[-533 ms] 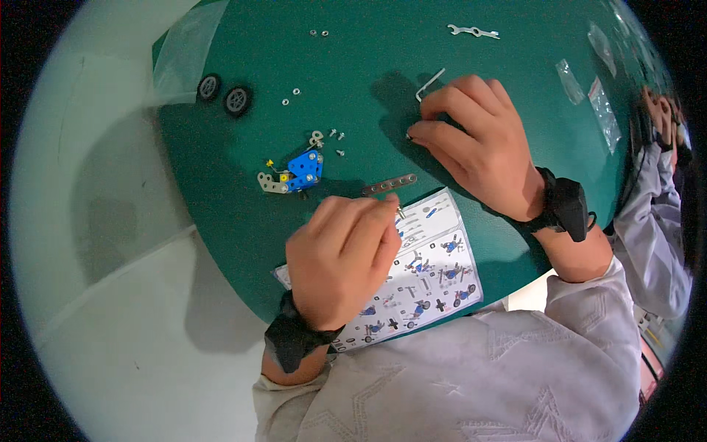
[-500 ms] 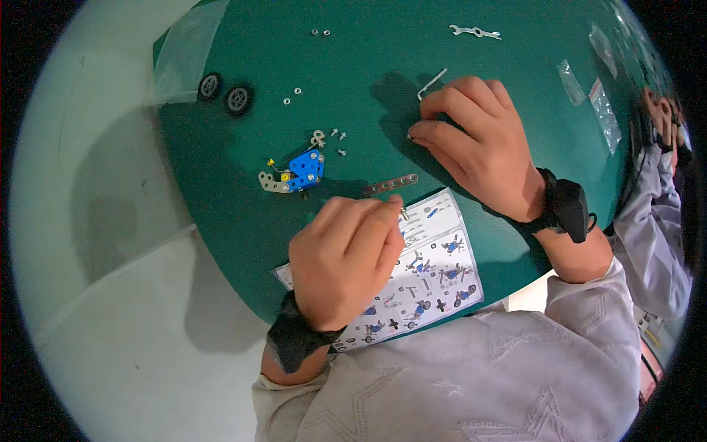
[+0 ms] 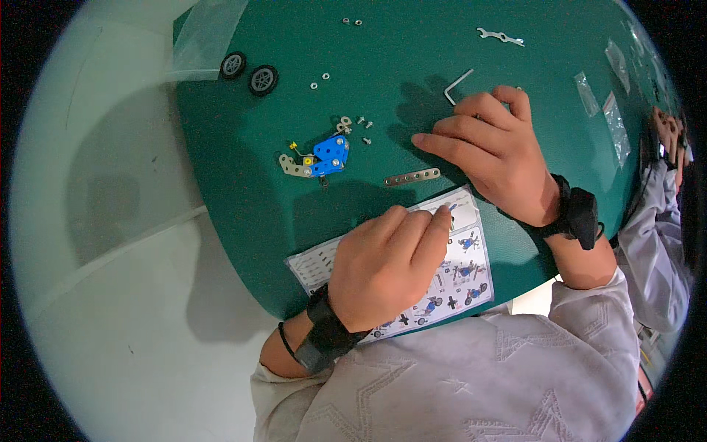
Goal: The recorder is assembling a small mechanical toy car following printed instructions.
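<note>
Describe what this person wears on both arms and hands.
Both hands are bare, no gloves. The left hand has a black wristband and a thin black band behind it. The right hand has a black strap with a boxy black unit. Pale grey sleeves with a faint star pattern are pushed up.

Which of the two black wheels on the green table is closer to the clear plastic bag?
The left wheel, right beside the clear bag; the other wheel lies farther right.
</note>
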Demonstrator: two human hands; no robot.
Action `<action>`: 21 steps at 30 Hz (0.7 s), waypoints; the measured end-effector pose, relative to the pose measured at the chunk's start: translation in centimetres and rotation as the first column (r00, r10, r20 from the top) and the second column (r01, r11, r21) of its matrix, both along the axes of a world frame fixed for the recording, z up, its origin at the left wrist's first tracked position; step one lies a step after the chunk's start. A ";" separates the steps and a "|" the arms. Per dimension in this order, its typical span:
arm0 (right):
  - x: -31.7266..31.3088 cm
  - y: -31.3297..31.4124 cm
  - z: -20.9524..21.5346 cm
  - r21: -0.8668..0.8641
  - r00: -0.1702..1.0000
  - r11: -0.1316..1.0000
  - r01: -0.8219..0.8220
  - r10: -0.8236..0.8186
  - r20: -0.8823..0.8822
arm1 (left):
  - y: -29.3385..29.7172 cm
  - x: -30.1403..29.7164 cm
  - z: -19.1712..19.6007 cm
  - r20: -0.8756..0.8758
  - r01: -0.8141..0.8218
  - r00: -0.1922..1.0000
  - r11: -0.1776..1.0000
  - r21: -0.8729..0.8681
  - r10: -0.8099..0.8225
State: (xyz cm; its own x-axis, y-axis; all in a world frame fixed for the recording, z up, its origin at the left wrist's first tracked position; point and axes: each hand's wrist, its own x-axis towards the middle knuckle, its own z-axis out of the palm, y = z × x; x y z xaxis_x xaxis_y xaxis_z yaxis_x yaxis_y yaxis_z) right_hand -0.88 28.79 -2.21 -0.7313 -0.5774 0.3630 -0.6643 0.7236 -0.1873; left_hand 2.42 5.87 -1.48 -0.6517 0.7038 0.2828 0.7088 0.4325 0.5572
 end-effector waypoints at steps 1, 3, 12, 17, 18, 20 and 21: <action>0.1 -0.1 0.0 0.000 1.000 1.000 0.000 0.000 -0.002 | 0.0 -0.1 -0.2 -0.004 -0.037 0.999 0.999 0.016 0.037; 0.3 -0.5 -0.1 -0.005 0.999 0.999 0.032 -0.032 -0.007 | 0.0 -0.4 -0.3 -0.009 -0.071 0.997 0.997 0.036 0.071; 1.4 -0.8 0.6 -0.579 0.906 0.805 0.130 0.141 0.398 | -0.2 -1.2 -0.6 -0.087 -0.300 0.944 0.938 0.172 0.318; 2.0 -0.4 0.8 -0.664 0.803 0.716 0.215 0.257 0.538 | 0.1 -1.5 -0.3 -0.089 -0.254 0.956 0.943 0.217 0.278; 2.0 -0.3 0.6 -0.701 0.800 0.683 0.205 0.296 0.522 | 0.2 -1.6 -0.3 -0.097 -0.223 0.962 0.942 0.252 0.253; 2.8 -0.9 0.9 -0.742 0.709 0.549 0.385 0.340 0.619 | 0.2 -1.5 -0.1 -0.092 -0.216 0.966 0.950 0.223 0.241; 3.0 -1.1 0.9 -0.726 0.604 0.404 0.557 0.403 0.688 | 0.2 -1.5 0.0 -0.088 -0.210 0.969 0.958 0.196 0.230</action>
